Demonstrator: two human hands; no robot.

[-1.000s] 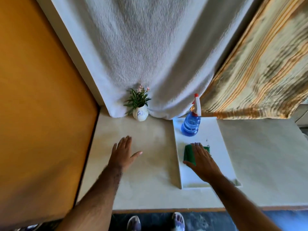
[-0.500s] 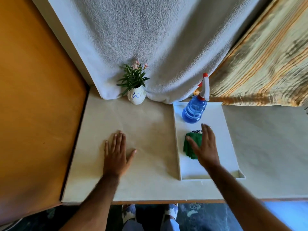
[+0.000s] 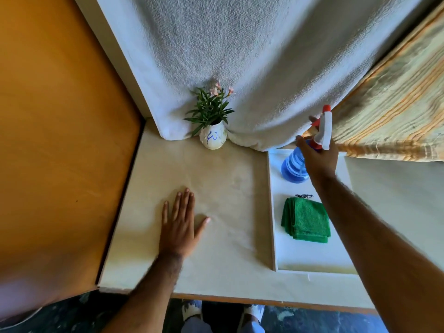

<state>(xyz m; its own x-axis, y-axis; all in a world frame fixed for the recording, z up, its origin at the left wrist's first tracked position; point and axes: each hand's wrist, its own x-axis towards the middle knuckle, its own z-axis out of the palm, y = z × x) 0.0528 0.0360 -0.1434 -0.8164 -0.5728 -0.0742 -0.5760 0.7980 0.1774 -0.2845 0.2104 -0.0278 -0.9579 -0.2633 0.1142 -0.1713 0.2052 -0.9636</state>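
You're on the grasp: your right hand (image 3: 319,159) curls its fingers round the neck of the bottle (image 3: 294,168), which stands at the tray's (image 3: 312,255) far end. Your left hand (image 3: 179,227) lies flat on the tabletop (image 3: 228,188), fingers straight. Next, lift it clear and aim.

Spray bottle (image 3: 294,168): translucent blue ribbed body, white head, red nozzle tip and red collar.
Cloth (image 3: 306,221): plain bright green.
Tray (image 3: 310,258): plain white.
Surface (image 3: 228,188): pale cream, faint cloudy mottling.
Vase (image 3: 212,139): off-white, blue scribble on front.
Plant (image 3: 209,109): dark green leaves, pale pink blooms.
Drape (image 3: 228,56): white-grey, nubbly weave.
Curtain (image 3: 396,104): tan and olive with orange stripes.
Panel (image 3: 60,116): plain orange-brown.
Floor (image 3: 324,318): dark blue-green, marbled.
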